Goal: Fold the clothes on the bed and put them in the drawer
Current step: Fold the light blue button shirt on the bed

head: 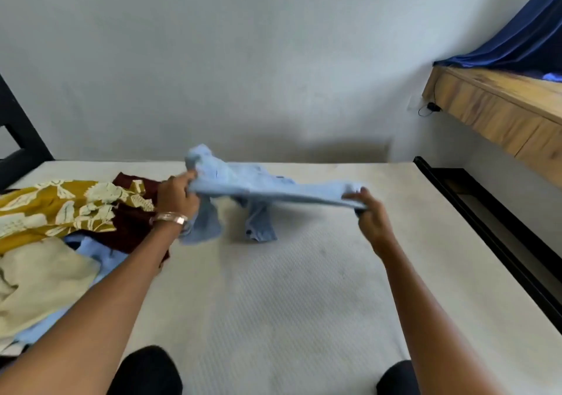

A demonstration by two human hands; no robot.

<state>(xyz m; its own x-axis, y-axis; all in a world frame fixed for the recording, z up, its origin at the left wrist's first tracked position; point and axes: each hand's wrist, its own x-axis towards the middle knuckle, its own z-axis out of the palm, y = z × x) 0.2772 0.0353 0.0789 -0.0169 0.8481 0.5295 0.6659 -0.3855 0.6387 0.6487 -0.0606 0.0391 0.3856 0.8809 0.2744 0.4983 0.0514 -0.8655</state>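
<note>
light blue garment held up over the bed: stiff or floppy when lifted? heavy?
Likely floppy: the light blue garment sags between the left hand and the right hand, with loose parts hanging toward the mattress. Probably light, since a pinch at each end holds it up. It would likely bunch rather than slide if pushed.

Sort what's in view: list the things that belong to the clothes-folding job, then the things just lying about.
Job: light blue garment, held by left hand and right hand; pile of unfolded clothes; mattress; wooden drawer unit.

Lying about: blue curtain; black cable.
</note>
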